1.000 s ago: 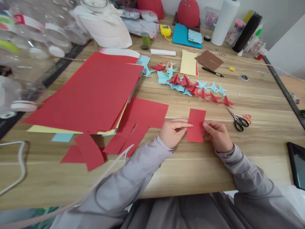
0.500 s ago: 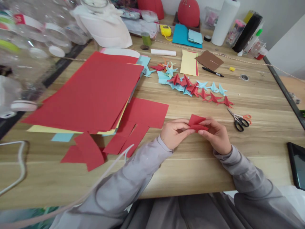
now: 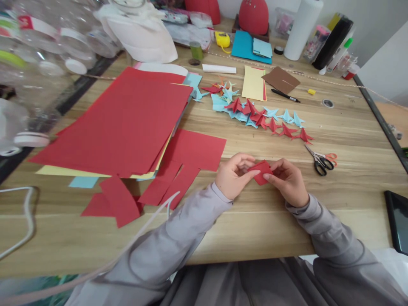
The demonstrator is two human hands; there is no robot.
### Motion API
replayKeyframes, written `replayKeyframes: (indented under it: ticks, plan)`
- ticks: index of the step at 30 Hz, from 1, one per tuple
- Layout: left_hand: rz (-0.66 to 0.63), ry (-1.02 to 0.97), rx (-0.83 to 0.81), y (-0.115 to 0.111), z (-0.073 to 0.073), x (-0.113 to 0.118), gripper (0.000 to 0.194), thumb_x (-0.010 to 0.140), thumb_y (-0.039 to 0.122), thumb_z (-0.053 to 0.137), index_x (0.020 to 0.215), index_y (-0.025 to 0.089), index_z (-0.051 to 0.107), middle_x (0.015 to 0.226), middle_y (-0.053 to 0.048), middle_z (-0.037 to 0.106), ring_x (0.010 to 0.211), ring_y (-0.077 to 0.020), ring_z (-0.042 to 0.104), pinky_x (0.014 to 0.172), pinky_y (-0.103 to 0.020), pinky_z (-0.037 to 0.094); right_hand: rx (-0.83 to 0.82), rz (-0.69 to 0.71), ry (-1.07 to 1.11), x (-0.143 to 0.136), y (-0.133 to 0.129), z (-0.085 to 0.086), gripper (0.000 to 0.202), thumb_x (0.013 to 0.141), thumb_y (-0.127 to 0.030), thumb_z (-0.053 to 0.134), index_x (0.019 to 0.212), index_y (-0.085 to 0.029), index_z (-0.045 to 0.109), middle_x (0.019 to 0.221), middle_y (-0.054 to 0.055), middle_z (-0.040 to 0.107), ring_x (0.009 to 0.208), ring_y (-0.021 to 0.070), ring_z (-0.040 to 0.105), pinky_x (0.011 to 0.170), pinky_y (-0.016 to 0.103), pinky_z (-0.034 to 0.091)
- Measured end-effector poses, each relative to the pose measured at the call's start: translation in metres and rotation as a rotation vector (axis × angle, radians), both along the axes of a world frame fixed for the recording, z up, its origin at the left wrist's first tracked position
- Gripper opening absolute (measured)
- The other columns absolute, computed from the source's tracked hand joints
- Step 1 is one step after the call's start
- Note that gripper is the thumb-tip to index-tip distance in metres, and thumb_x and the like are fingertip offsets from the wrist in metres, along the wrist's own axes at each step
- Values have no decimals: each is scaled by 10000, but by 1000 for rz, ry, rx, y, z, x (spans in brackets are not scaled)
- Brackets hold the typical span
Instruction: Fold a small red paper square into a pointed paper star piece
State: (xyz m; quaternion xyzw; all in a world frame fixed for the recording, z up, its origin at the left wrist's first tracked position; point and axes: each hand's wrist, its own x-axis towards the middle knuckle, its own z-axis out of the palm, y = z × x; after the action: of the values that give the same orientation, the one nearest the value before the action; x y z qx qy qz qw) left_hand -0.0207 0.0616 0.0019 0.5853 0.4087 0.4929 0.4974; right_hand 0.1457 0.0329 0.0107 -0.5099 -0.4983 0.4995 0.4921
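A small folded red paper (image 3: 262,173) is held between my two hands above the wooden table. My left hand (image 3: 235,175) pinches its left side with the thumb on top. On the right side, the thumb and fingers of my right hand (image 3: 287,180) grip the same paper. Beyond the hands lie red paper cranes (image 3: 287,131) and light blue paper cranes (image 3: 286,116) in rows. Scissors (image 3: 319,163) with black handles rest to the right, overlapping an orange-handled pair.
Large red sheets (image 3: 127,123) are stacked at the left, with cut red pieces (image 3: 119,202) near them. A white cable (image 3: 30,216) lies at left. A black device (image 3: 397,221) sits at the right edge; a pen (image 3: 285,95) lies farther back.
The red paper, raised and partly opened between my fingers before, is now a flatter, compact diamond shape tilted toward me. Both hands stay in nearly the same place.
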Motion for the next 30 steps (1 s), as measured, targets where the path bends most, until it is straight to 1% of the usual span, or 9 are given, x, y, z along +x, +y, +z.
replayKeyframes:
  ticks: [2, 4, 8, 13, 19, 25, 30]
  plan:
    - [-29, 50, 29, -1, 0, 0, 165, 687, 210, 719, 834, 159, 665, 722, -27, 707, 630, -127, 635, 597, -236, 511, -1, -5, 23, -1, 0, 1, 328, 625, -358, 798, 830, -216, 584, 715, -11, 655, 640, 123, 603, 608, 253, 509]
    - [-51, 112, 77, -2, 0, -1, 85, 711, 198, 695, 787, 158, 689, 716, -34, 705, 619, -124, 620, 595, -240, 502, -5, 3, 16, -1, -1, 1, 314, 644, -368, 783, 862, -217, 614, 731, 1, 675, 651, 131, 618, 624, 267, 525]
    - [-59, 145, 144, -3, 2, -1, 52, 732, 190, 675, 762, 165, 709, 683, -29, 690, 589, -118, 589, 554, -238, 481, -24, 2, -38, -1, -2, -1, 246, 644, -390, 776, 749, -195, 668, 711, 20, 691, 633, 142, 622, 616, 285, 533]
    - [-68, 147, 198, -1, 4, -2, 53, 751, 184, 668, 748, 170, 719, 679, -29, 684, 607, -119, 605, 560, -231, 491, 2, 8, -52, -1, -3, -2, 186, 683, -360, 750, 769, -203, 697, 724, 15, 702, 644, 134, 624, 621, 274, 526]
    - [-85, 134, 233, 0, 5, -4, 65, 761, 167, 660, 732, 157, 718, 675, -34, 679, 598, -111, 607, 552, -220, 490, 25, 18, -56, -2, -3, -1, 128, 706, -326, 729, 751, -208, 704, 683, -1, 691, 585, 113, 594, 583, 257, 507]
    - [-92, 169, 240, 0, 5, -4, 77, 776, 175, 647, 740, 166, 714, 686, -31, 680, 604, -111, 607, 557, -220, 488, 14, -17, -87, -3, -2, -1, 159, 680, -342, 741, 734, -197, 704, 677, 9, 697, 574, 119, 589, 559, 257, 504]
    - [-105, 181, 254, 0, 3, -4, 87, 788, 180, 630, 763, 163, 712, 720, -44, 687, 632, -116, 618, 570, -221, 495, 14, -16, -106, -4, -2, 0, 174, 689, -364, 730, 705, -194, 698, 628, 2, 678, 523, 106, 555, 525, 250, 491]
